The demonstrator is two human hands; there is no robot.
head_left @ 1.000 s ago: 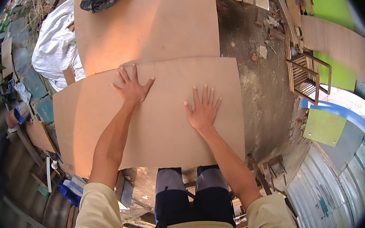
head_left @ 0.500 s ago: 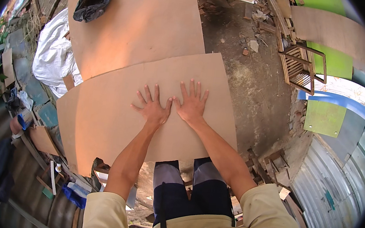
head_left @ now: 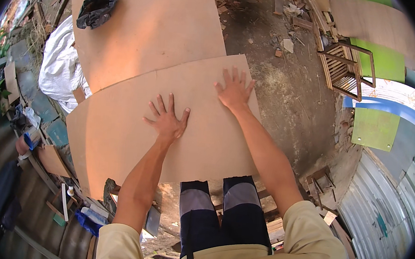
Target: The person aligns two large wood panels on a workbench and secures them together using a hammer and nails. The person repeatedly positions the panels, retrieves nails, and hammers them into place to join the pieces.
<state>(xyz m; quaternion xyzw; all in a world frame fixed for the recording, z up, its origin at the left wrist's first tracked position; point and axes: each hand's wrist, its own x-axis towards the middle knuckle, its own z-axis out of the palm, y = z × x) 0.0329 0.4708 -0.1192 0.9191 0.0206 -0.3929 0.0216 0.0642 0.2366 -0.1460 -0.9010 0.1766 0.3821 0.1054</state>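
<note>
Brown board panel (head_left: pixel 116 140) beneath two splayed hands

Left hand (head_left: pixel 166 122) rests palm down around the panel's middle, fingers spread wide. Right hand (head_left: pixel 234 93) lies flat near its far right corner, fingers fanned. The panel lies just beyond the person's trousered legs (head_left: pixel 198 223); a second brown sheet (head_left: pixel 162 30) borders its far edge, meeting or overlapping, I cannot tell which. Beyond the panel, on that sheet, sits a black plastic bag (head_left: pixel 98 8). A white sack (head_left: pixel 61 68) lies left of the panel, a slatted wooden chair (head_left: pixel 339 71) well right of it.
</note>
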